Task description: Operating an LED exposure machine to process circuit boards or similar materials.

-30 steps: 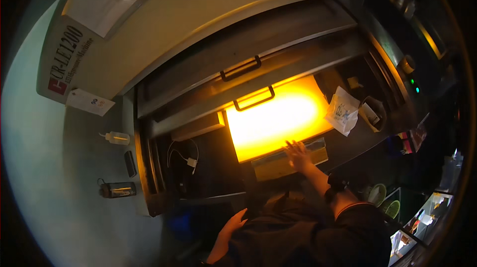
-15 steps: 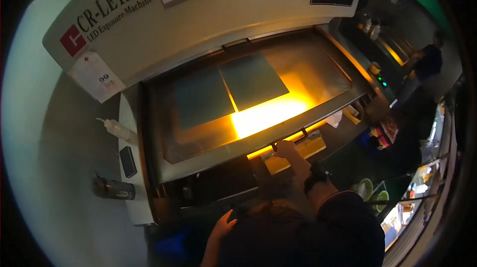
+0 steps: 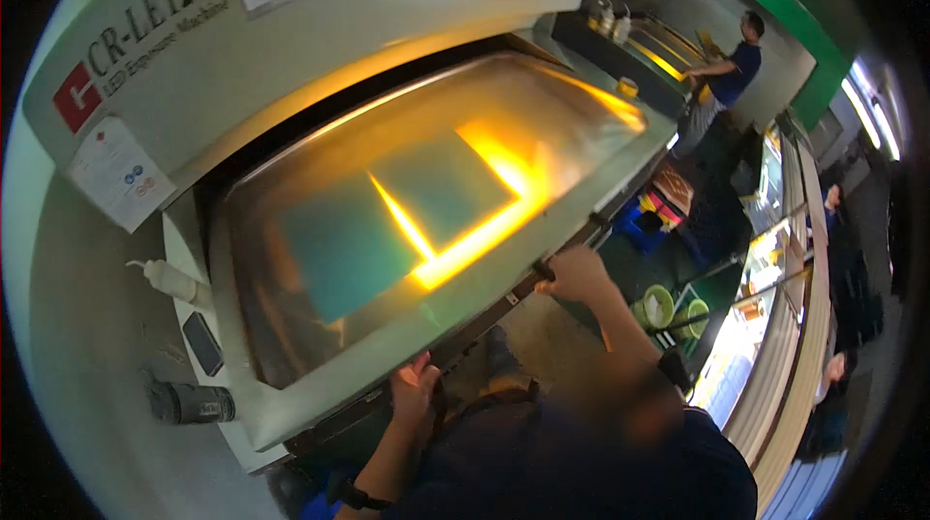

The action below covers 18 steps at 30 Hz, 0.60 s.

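Note:
A large metal frame (image 3: 320, 372) with a clear, hazy sheet extends from the exposure machine. Under the sheet lie two flat rectangular teal panels, a left panel (image 3: 344, 254) and a right panel (image 3: 453, 189), with bright yellow light along their edges and between them. My right hand (image 3: 578, 275) is closed round a black handle (image 3: 544, 270) on the frame's front edge. Farther left, my left hand (image 3: 414, 392) has its fingers bent up against that same front edge, the thumb side partly showing. Whatever lies beneath the frame is mostly hidden.
On the left ledge are a white squeeze bottle (image 3: 172, 283), a phone (image 3: 202, 344) and a dark cylindrical bottle (image 3: 194, 404). Green buckets (image 3: 655, 307) stand at the right, near a lit shelf (image 3: 746, 331). A co-worker (image 3: 738, 75) stands at another machine, back right.
The frame appears raised and nearer, covering the tray that showed below it. My left hand has come up to its front edge; my right hand keeps the handle. The view has turned right.

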### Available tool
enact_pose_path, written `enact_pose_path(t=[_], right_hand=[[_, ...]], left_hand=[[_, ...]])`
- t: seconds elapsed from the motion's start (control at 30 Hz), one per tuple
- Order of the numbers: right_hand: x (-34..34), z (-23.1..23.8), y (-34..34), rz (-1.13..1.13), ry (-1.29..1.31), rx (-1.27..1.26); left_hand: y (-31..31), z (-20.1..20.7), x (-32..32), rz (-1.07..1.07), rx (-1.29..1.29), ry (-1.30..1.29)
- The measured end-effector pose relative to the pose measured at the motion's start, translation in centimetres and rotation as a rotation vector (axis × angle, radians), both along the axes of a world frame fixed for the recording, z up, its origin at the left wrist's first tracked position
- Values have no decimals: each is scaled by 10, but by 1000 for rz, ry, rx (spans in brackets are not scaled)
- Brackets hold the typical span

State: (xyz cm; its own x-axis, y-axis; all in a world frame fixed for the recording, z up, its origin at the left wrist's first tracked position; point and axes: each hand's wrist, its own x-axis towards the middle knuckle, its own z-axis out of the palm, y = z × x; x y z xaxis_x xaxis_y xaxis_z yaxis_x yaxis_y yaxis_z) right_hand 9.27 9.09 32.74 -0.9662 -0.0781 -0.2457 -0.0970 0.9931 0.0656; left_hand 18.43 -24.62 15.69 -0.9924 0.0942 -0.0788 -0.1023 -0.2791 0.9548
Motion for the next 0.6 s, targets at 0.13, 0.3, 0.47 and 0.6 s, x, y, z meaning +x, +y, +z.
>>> enact_pose_path(t=[0.13,0.3,0.47,0.6], right_hand=[[-15,71,-1,58,265,-80],[-4,46,-25,448,917,-719],[-94,-117,-1,90,-280,-354],[-141,-235,110,-105,-62,-96]], left_hand=[[20,68,-45,245,387,318],[27,163,-75,293,368,502],[34,204,-92,348,420,578],[13,221,-94,306,611,575]])
